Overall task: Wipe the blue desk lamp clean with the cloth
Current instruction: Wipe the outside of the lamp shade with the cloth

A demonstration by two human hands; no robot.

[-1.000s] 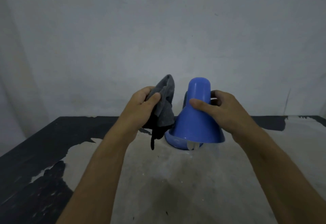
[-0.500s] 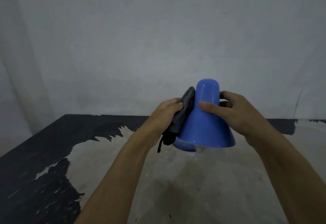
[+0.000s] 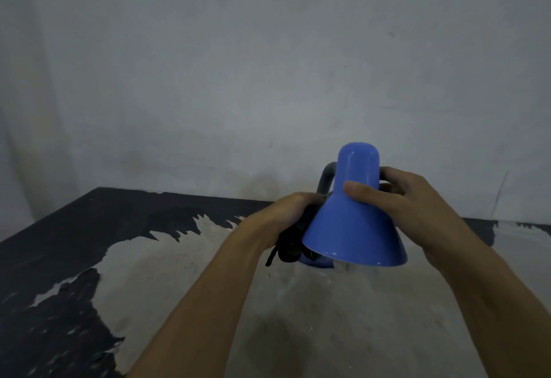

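Blue plastic fills the middle of my view: the lamp [image 3: 354, 222] stands on the far part of the tabletop [image 3: 298, 303], close to the wall [image 3: 268, 64], with its round base [image 3: 317, 261] mostly hidden behind the shade. My right hand [image 3: 396, 196] is wrapped around the narrow upper part of the shade, thumb across the front and fingers curled behind, holding it steady. My left hand [image 3: 286, 210] is closed on the dark cloth [image 3: 290, 243], bunched and pressed against the left side of the shade near the rim, with a loose end hanging down toward the tabletop. I judge the wiping to be under way but far from finished: the cloth is working only the left flank, and the front, the right side, the rounded cap, the grey neck [image 3: 325, 178] and the base all seem to be waiting; I cannot tell from here which patches are already clean, since the surface looks evenly glossy all over. The shade's long axis runs nearly upright, leaning a little, with the closed rounded cap at the top and slightly away from me and the wide open mouth pointing down and toward me. The grey neck arches up behind the shade on its left side.
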